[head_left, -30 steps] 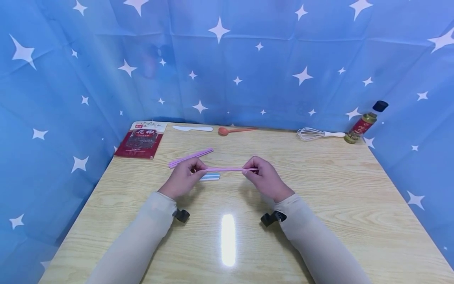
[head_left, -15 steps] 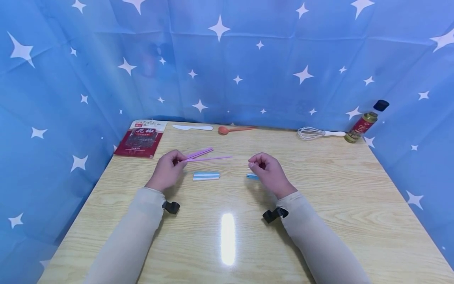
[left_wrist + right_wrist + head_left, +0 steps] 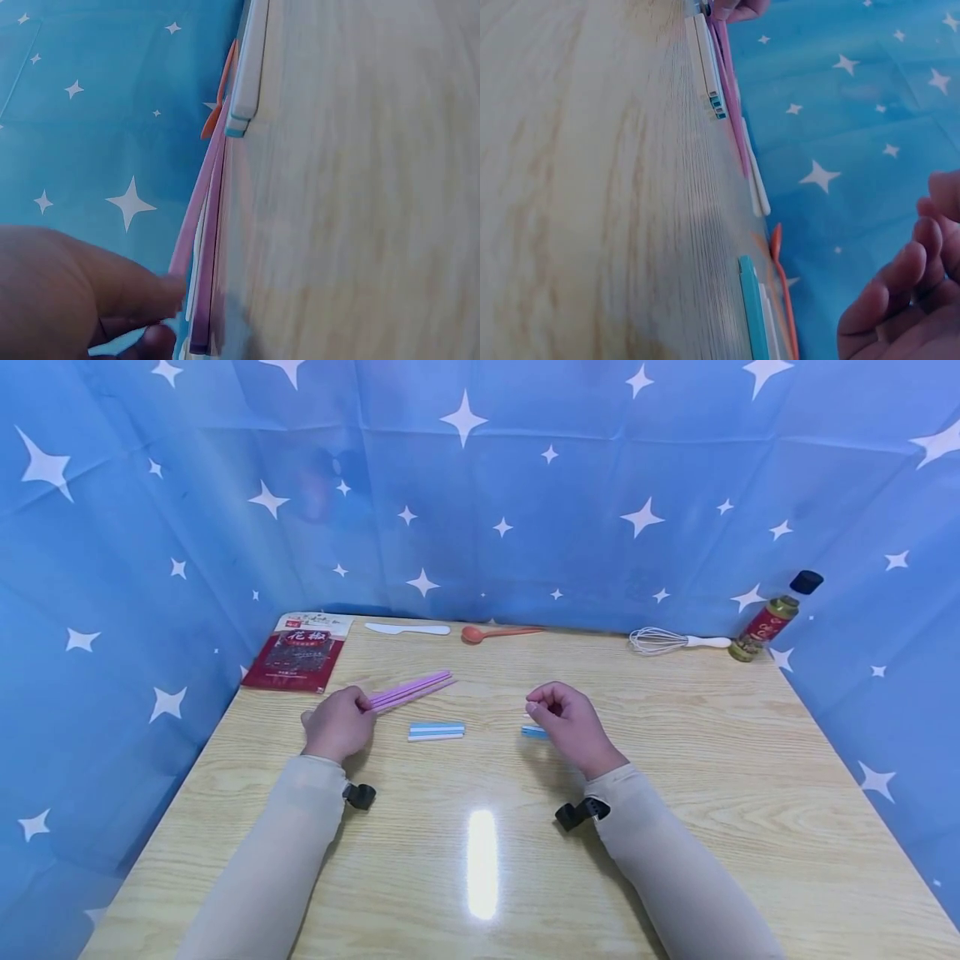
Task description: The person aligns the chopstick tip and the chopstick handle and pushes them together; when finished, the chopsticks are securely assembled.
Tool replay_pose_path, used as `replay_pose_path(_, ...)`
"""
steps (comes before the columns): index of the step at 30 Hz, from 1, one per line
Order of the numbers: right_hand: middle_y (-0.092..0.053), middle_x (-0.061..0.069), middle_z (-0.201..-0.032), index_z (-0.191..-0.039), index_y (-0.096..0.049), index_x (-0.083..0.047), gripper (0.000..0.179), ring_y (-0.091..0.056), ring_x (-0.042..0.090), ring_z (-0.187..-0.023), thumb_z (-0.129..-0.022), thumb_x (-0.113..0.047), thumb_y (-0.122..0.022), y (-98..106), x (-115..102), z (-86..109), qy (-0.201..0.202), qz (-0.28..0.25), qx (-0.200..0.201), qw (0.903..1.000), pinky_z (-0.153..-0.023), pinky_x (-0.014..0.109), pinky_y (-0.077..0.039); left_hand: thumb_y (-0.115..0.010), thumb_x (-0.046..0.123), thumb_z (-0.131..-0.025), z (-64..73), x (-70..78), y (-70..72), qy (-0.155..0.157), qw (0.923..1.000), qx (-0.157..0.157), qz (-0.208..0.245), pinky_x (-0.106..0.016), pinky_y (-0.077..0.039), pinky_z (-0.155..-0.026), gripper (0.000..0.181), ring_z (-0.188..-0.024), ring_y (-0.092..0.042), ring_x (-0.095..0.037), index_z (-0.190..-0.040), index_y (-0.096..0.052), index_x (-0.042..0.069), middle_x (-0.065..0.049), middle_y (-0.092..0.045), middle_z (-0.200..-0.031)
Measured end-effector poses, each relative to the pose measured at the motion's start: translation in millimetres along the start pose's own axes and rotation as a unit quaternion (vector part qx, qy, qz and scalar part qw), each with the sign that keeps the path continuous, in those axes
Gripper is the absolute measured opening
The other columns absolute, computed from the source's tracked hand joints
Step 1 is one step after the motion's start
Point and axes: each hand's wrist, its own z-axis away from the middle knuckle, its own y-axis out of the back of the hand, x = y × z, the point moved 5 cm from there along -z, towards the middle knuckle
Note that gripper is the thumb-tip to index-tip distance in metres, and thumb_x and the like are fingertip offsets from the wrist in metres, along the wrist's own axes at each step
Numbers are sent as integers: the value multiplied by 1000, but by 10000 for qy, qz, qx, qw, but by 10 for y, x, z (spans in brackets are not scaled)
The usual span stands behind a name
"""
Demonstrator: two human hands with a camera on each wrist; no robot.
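Observation:
My left hand (image 3: pixel 337 725) pinches the near end of a pink chopstick (image 3: pixel 193 214), low over the left side of the table. Right beside it lie more pink chopsticks (image 3: pixel 204 300), nearly parallel to the held one. Short blue and white sticks (image 3: pixel 437 732) sit side by side just right of my left hand. At the right my right hand (image 3: pixel 566 725) hovers with loosely curled fingers; the right wrist view shows nothing in its grasp. Below its fingertips is a second group of blue and white sticks (image 3: pixel 533 732), partly hidden by the hand.
Along the back edge of the wooden table (image 3: pixel 675 760) lie a red spice packet (image 3: pixel 296 656), a white knife (image 3: pixel 407 631), an orange spoon (image 3: pixel 498 634) and a whisk (image 3: pixel 675 642). A bottle with a black cap (image 3: pixel 767 627) stands at the back right corner. Starry blue cloth (image 3: pixel 525 485) hangs behind.
My right hand has let go of the pink chopstick. My left hand has carried it left and lowered it beside the other pink ones. The right hand stays nearly still lately.

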Motion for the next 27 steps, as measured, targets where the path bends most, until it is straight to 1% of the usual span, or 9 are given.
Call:
replay_pose_path(4, -58, 9, -93, -116, -67, -1, 25, -52, 24, -81, -107, -24, -65, 12, 17, -8, -28, 45, 11, 10000, -70, 29, -46, -62, 19, -103, 1, -8, 12, 106, 9999, 10, -108, -60, -31, -92, 13, -94, -62, -34, -108, -66, 8, -13, -71, -103)
replay_pose_path(8, -58, 9, -94, -115, -67, -3, 24, -53, 26, -83, -106, -25, -65, 35, 42, -17, -102, 140, 53, 9998, -71, 30, -46, -61, 19, -102, -6, 33, 4, -53, 9999, 85, -57, -59, -32, -92, 14, -95, -61, -34, -110, -66, 8, -13, -69, -104)
replay_pose_path(10, -58, 9, -94, -114, -68, -6, 20, -53, 27, -84, -106, -25, -65, 48, 55, -22, -149, 206, 60, 9997, -72, 31, -46, -62, 20, -102, -7, 70, -17, -233, 9997, 101, 51, -57, -31, -92, 13, -92, -60, -32, -109, -66, 10, -12, -68, -100)
replay_pose_path(12, -59, 9, -93, -112, -68, -7, 17, -53, 27, -84, -106, -23, -65, 66, 61, -25, -225, 380, 77, 9990, -72, 32, -46, -64, 20, -102, 8, 116, -52, -492, 9986, 26, 211, -56, -30, -92, 11, -88, -59, -30, -107, -67, 11, -9, -66, -95)
replay_pose_path(16, -58, 8, -91, -108, -69, -8, 14, -51, 27, -82, -105, -21, -65, 114, 107, -31, -546, 919, 32, 9943, -71, 36, -44, -68, 21, -101, 48, 243, -150, -1141, 9922, -364, 347, -53, -30, -93, 8, -85, -57, -25, -104, -69, 14, -4, -63, -92)
replay_pose_path(18, -56, 8, -87, -108, -69, -8, 15, -50, 26, -77, -104, -21, -66, 136, 136, -33, -703, 1221, -76, 9900, -68, 37, -43, -68, 21, -101, 80, 313, -191, -1440, 9874, -584, 312, -51, -31, -93, 6, -85, -56, -23, -103, -70, 16, -2, -62, -91)
replay_pose_path(20, -54, 7, -84, -109, -70, -8, 14, -49, 25, -73, -103, -21, -66, 150, 170, -38, -843, 1469, -219, 9853, -66, 37, -42, -69, 20, -101, 114, 374, -217, -1672, 9830, -711, 247, -50, -33, -92, 5, -84, -55, -21, -101, -71, 17, -1, -61, -88)
replay_pose_path(24, -52, 5, -81, -110, -72, -8, 14, -48, 22, -71, -102, -18, -66, 173, 235, -46, -1027, 1753, -475, 9780, -66, 36, -41, -69, 16, -100, 165, 447, -246, -1910, 9781, -807, 161, -45, -37, -87, 4, -80, -53, -20, -100, -73, 17, 0, -59, -84)
replay_pose_path(27, -54, 4, -82, -107, -74, -10, 11, -49, 22, -73, -101, -17, -67, 181, 265, -52, -1118, 1848, -587, 9746, -67, 36, -42, -69, 15, -101, 182, 457, -275, -1854, 9781, -930, 178, -40, -39, -82, 6, -78, -53, -19, -98, -73, 18, 0, -59, -83)
